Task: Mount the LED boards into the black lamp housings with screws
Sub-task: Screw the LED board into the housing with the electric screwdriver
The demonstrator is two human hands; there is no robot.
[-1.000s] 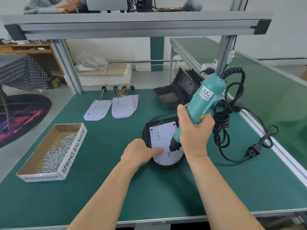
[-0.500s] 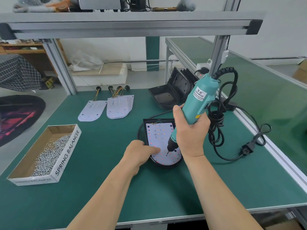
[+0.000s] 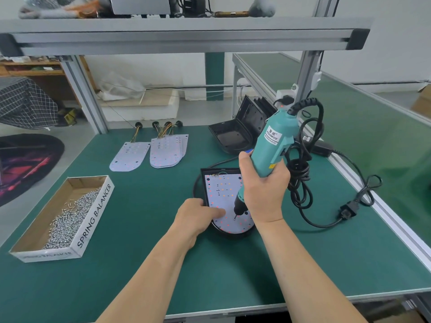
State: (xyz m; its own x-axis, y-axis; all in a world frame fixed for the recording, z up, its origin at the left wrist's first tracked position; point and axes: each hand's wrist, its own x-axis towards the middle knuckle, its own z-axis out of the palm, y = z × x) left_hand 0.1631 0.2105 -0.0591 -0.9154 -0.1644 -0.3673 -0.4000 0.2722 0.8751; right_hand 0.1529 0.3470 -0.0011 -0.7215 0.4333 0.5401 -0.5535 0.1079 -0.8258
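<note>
A white LED board (image 3: 221, 194) lies inside a black lamp housing (image 3: 204, 180) at the middle of the green table. My right hand (image 3: 263, 194) grips a teal electric screwdriver (image 3: 272, 145), held tilted, with its bit tip down on the board's lower part. My left hand (image 3: 198, 215) rests on the housing's left edge, a finger pressing the board beside the bit. A cardboard box of screws (image 3: 63, 217) stands at the left. Spare LED boards (image 3: 130, 155) lie at the back, next to a stack of them (image 3: 168, 150).
Empty black housings (image 3: 235, 136) lean together at the back right. The screwdriver's black cable and plug (image 3: 347, 210) coil on the table's right side. An aluminium frame post (image 3: 307, 75) and shelf rise behind. A second green bench runs off to the right.
The view has shifted slightly. My hands and the screwdriver stay on the same spot of the board, with the bit still down on it.
</note>
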